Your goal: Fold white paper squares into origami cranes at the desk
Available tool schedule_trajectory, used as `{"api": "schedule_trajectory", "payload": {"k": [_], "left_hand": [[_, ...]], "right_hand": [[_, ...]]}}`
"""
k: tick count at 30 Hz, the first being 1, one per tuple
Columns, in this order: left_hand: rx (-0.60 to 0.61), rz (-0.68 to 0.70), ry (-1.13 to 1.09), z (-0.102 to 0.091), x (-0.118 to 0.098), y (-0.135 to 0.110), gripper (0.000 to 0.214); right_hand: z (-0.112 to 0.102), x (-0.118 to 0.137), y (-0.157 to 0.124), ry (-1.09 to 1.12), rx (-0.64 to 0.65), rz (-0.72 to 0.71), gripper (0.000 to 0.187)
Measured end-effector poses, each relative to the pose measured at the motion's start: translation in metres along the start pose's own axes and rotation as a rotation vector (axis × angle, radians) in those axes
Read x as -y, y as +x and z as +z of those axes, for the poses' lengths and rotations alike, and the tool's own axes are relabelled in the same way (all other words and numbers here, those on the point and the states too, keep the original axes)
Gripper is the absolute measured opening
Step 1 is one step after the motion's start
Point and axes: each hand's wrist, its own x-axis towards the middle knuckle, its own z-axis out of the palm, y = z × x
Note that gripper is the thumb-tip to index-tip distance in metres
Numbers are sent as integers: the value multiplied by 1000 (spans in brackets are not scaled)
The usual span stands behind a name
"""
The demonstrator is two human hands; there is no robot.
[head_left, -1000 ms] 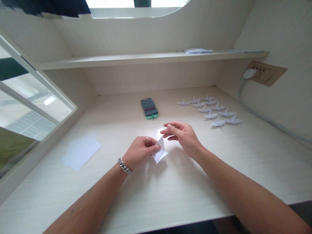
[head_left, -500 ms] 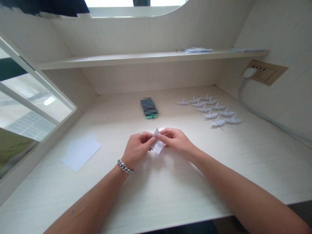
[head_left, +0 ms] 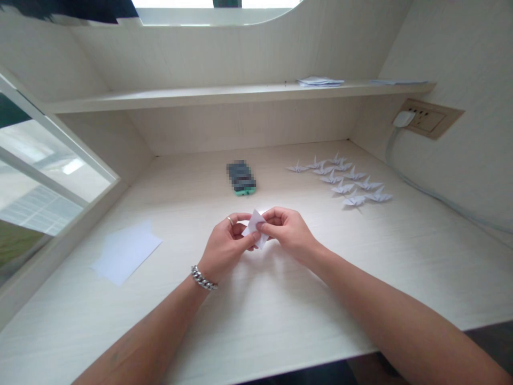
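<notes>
A small folded piece of white paper (head_left: 255, 220) is held up between both hands, a little above the desk. My left hand (head_left: 228, 243), with a ring and a chain bracelet, pinches its lower left side between thumb and fingers. On the other side my right hand (head_left: 286, 230) grips it, the thumb pressed on its front face. The fingers behind the paper are partly hidden. To the right, beyond my hands, several white paper cranes (head_left: 342, 189) stand in loose rows.
White paper sheets (head_left: 127, 251) lie on the desk at the left. A phone with a green edge (head_left: 241, 179) rests beyond my hands. Folded papers (head_left: 320, 82) sit on the shelf (head_left: 192, 97). A white plug (head_left: 404, 118) and cable run down the right side.
The folded paper has turned, and a flap now sticks out toward the left. My left fingers have loosened a little around it, and my right thumb has moved lower across its face.
</notes>
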Motion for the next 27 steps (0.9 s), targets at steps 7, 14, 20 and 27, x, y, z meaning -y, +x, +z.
{"api": "schedule_trajectory", "payload": {"k": [7, 14, 20, 27], "left_hand": [[92, -52, -16, 3, 5, 1, 62], [38, 10, -29, -4, 1, 0, 54], [-40, 7, -97, -5, 2, 2, 25], [-99, -2, -203, -6, 4, 3, 10]], "right_hand": [[3, -1, 0, -3, -73, -30, 25], [0, 1, 0, 61, -62, -1, 28], [2, 4, -2, 49, -13, 26, 25], [0, 8, -2, 113, -7, 84, 16]]}}
